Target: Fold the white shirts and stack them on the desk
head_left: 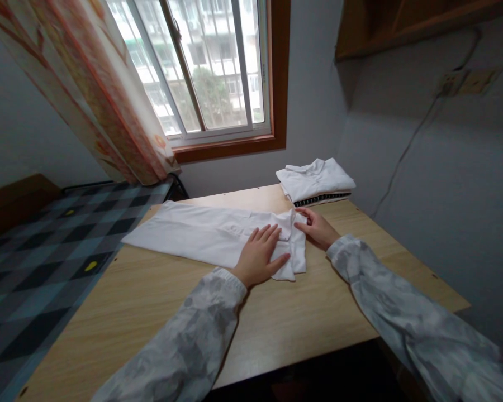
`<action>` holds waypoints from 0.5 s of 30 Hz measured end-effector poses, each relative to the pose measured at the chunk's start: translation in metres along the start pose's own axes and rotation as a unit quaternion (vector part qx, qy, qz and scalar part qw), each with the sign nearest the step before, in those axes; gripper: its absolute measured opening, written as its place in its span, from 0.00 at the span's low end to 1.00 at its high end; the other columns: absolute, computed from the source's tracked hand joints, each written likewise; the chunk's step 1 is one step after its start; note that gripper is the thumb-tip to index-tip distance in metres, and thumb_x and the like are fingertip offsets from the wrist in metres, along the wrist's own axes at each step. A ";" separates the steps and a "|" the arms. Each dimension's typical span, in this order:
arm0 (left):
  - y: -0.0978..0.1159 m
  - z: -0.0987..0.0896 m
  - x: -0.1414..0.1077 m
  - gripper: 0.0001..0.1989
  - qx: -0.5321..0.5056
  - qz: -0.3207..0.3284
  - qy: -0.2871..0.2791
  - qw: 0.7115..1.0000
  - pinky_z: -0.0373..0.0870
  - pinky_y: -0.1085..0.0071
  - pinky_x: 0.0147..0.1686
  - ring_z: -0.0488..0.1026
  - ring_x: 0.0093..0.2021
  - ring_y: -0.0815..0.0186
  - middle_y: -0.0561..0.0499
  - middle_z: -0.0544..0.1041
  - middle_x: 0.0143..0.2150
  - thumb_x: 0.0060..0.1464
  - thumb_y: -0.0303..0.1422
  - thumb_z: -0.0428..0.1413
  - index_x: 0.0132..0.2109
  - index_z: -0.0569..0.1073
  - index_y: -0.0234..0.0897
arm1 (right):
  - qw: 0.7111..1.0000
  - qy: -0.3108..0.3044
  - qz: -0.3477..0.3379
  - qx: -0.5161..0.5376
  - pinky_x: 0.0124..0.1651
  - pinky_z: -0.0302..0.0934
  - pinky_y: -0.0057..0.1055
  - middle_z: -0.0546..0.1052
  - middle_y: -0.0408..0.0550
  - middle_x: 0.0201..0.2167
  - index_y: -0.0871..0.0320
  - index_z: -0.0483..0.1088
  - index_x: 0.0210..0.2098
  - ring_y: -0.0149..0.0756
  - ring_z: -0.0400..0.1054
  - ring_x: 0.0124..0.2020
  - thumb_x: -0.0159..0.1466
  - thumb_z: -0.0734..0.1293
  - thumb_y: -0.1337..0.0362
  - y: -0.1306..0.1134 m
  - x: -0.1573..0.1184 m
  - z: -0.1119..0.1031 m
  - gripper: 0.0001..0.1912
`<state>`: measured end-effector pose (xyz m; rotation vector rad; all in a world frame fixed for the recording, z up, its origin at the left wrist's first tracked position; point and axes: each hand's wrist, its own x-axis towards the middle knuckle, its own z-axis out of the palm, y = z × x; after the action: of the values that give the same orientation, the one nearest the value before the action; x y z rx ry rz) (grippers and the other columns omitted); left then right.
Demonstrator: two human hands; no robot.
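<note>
A white shirt (pixel 193 226) lies on the wooden table, its sides folded in to a long strip that runs left to right. Its collar end is at the right, near my hands. My left hand (pixel 260 254) rests flat on the shirt just short of the collar, fingers spread. At the right end, my right hand (pixel 316 226) has its thumb and fingers around the edge of the white cloth, pinching it. How much fabric sits between those fingers is partly hidden.
A stack of folded clothes (pixel 316 181), white on top, stands at the table's back right corner. Bare wood of the table (pixel 276 329) shows in front. Left is a bed with a checked cover (pixel 46 279); a window (pixel 209 72) and curtain (pixel 96 84) are behind. A cable (pixel 402 156) hangs along the right wall.
</note>
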<state>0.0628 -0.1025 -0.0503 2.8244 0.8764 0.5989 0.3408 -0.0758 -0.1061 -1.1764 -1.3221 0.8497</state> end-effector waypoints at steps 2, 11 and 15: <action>-0.005 0.002 -0.002 0.37 0.001 0.019 -0.064 0.998 0.47 0.43 0.80 0.54 0.82 0.47 0.42 0.61 0.81 0.73 0.56 0.50 0.79 0.62 0.42 | 0.997 0.022 -0.023 -0.072 0.53 0.77 0.43 0.84 0.52 0.54 0.54 0.75 0.60 0.46 0.80 0.50 0.61 0.72 0.63 0.003 0.001 0.001 0.26; -0.004 0.004 -0.003 0.40 0.005 0.038 -0.106 0.994 0.41 0.44 0.82 0.48 0.84 0.49 0.43 0.54 0.84 0.74 0.59 0.44 0.82 0.56 0.44 | 0.869 -0.011 -0.249 -0.427 0.80 0.50 0.52 0.70 0.56 0.74 0.58 0.70 0.71 0.50 0.60 0.76 0.74 0.60 0.64 -0.048 -0.015 0.016 0.28; -0.004 0.006 -0.004 0.41 -0.001 0.038 -0.101 0.994 0.42 0.44 0.81 0.48 0.84 0.49 0.43 0.54 0.84 0.74 0.59 0.45 0.83 0.54 0.44 | 0.838 -0.143 -0.162 -0.502 0.80 0.50 0.52 0.64 0.58 0.78 0.61 0.63 0.77 0.49 0.55 0.80 0.78 0.56 0.57 -0.035 -0.017 0.020 0.32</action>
<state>0.0598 -0.1018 -0.0577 2.8636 0.7340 0.3130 0.3138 -0.0978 -0.0796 -1.5541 -2.2707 0.0058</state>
